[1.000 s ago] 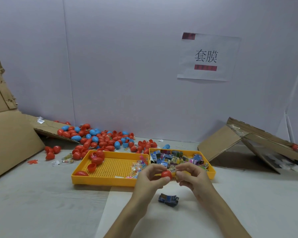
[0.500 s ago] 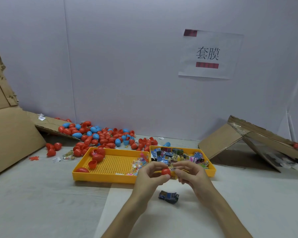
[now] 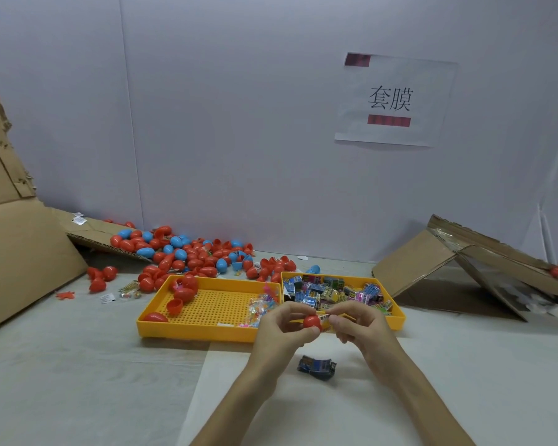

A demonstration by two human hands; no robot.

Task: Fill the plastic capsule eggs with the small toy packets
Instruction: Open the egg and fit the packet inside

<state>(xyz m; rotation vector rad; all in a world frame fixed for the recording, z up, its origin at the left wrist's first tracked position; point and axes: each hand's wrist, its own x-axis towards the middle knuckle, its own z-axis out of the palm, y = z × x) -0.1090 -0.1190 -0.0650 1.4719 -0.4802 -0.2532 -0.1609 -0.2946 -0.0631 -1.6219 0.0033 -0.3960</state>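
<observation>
Capsule eggs (image 3: 181, 252), glossy red and blue, some closed and some lying as open halves, are heaped on the tabletop (image 3: 78, 381) behind the packet tray (image 3: 397, 321). Just in front of that tray the two hands are close together. The left hand (image 3: 281, 329) pinches a red egg half (image 3: 312, 321), and the right hand (image 3: 358, 326) pinches a striped toy packet (image 3: 325, 318) against its open mouth.

The likely trouble is that a crinkly packet wider than the mouth may spring back out or leave a corner over the rim, and the second half would then not snap shut. The smooth shell could also squirt from so light a pinch. A dark blue packet (image 3: 316, 366) lies loose on the tabletop in front of the tray.
</observation>
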